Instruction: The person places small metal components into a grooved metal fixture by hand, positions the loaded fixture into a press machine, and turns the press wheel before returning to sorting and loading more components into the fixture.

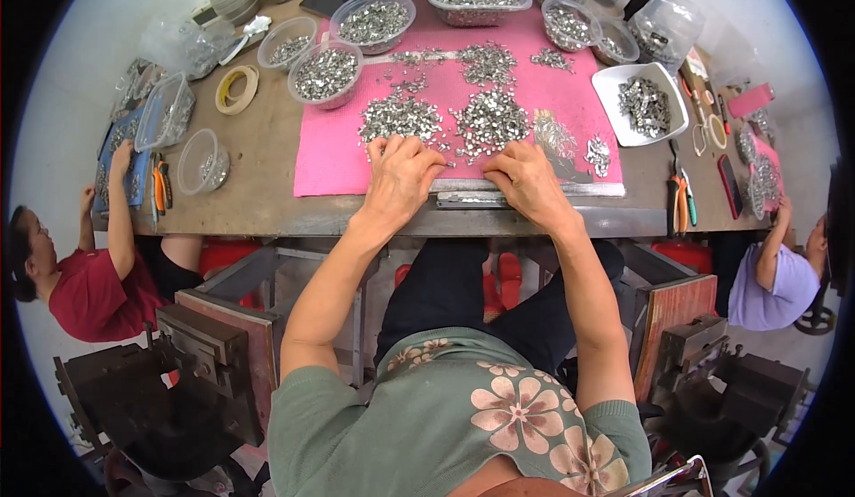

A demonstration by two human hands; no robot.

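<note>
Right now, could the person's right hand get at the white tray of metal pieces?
Probably yes: the white tray is open-topped and lies ahead and to the right of the right hand, with only low piles of metal pieces on the pink mat between them.

Glossy metal is exhibited by the small parts [492, 126]. The mat [325, 163] is finished matt, with a finely textured surface. The bowl [331, 102] is formed of smooth, translucent plastic; the white tray [611, 96], of glossy plastic. The tabletop [267, 123] is surfaced matt and edged with dull metal strip [614, 222].
</note>
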